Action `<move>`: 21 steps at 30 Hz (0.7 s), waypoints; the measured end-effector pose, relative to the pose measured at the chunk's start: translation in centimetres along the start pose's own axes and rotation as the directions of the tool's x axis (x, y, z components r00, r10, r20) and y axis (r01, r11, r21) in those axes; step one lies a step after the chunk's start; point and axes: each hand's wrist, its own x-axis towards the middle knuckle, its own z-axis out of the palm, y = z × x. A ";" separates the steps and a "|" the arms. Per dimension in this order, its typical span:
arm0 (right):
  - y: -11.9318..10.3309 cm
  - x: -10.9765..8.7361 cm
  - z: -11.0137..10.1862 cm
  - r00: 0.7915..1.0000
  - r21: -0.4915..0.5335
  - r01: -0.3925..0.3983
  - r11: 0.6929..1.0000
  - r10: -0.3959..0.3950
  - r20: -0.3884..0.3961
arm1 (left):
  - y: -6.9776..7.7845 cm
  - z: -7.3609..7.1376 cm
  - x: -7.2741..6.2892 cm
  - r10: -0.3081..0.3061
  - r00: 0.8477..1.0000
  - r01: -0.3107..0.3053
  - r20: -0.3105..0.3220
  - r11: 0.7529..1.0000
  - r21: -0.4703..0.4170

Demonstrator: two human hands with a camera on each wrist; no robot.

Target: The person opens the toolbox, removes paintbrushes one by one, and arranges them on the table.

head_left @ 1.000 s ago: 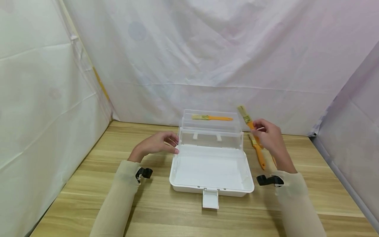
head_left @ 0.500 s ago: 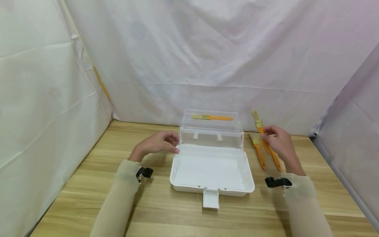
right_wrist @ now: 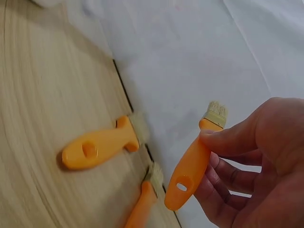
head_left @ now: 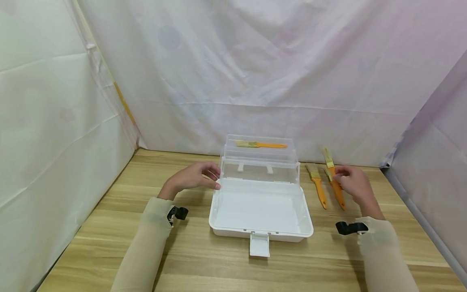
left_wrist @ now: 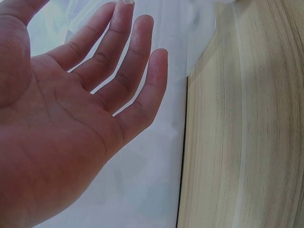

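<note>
My right hand point(head_left: 354, 184) pinches a paintbrush point(right_wrist: 190, 164) by its orange handle, bristles up, thumb in front and fingers behind. Just under it on the table lies another orange-handled paintbrush point(head_left: 341, 199), partly covered in the head view. A wider paintbrush point(head_left: 318, 188) lies to its left, beside the box. My left hand point(head_left: 193, 176) is at the rear left corner of the white plastic box point(head_left: 259, 209), thumb at the rim, fingers loosely extended beside the clear lid. One more paintbrush point(head_left: 270, 145) lies across the clear raised section point(head_left: 260, 156) at the back.
The box's front latch point(head_left: 259, 245) hangs down over the wooden table point(head_left: 204, 263). White cloth point(head_left: 255, 61) walls off the back and both sides, close behind the clear lid. Each wrist carries a black camera mount point(head_left: 178, 212).
My right hand has moved right and toward the table with the held paintbrush, away from the box and over the right-hand brush. The left hand and the box have stayed put.
</note>
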 end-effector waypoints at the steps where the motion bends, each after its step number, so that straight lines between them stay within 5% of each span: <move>1: 0.3 0.0 -0.1 1.000 -0.002 -0.005 1.000 0.005 0.002 | 0.0 0.0 0.0 -0.002 1.000 0.002 -0.001 1.000 -0.001; 21: 5.3 0.0 -1.9 0.981 -0.114 -0.194 0.974 0.195 -0.009 | -0.2 0.0 0.0 0.009 1.000 -0.009 -0.002 1.000 0.006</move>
